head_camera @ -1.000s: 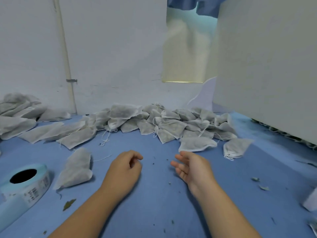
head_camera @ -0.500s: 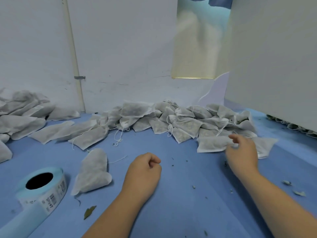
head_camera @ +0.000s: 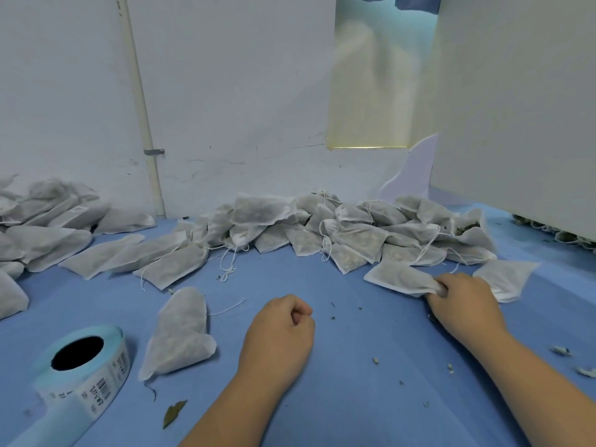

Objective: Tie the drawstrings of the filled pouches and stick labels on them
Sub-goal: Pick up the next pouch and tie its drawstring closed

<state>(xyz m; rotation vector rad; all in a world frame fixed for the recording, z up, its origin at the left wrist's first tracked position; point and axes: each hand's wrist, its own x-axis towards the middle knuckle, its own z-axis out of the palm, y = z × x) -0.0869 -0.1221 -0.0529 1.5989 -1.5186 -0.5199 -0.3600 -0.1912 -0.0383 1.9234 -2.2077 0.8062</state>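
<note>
Right hand [head_camera: 464, 304] grasps the pouch [head_camera: 400, 279] by its neck, bottom pointing nine o'clock; left hand [head_camera: 280, 333] clenched, empty.

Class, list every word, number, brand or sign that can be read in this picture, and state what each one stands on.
No text here can be quoted with confidence.
label roll: its outer labels carry a barcode and a sideways line of characters, too blurred to read.
pouch gripped by the right hand: no print shows.
piled pouches: no readable print.
wall: only marks and cracks, no writing.
</note>
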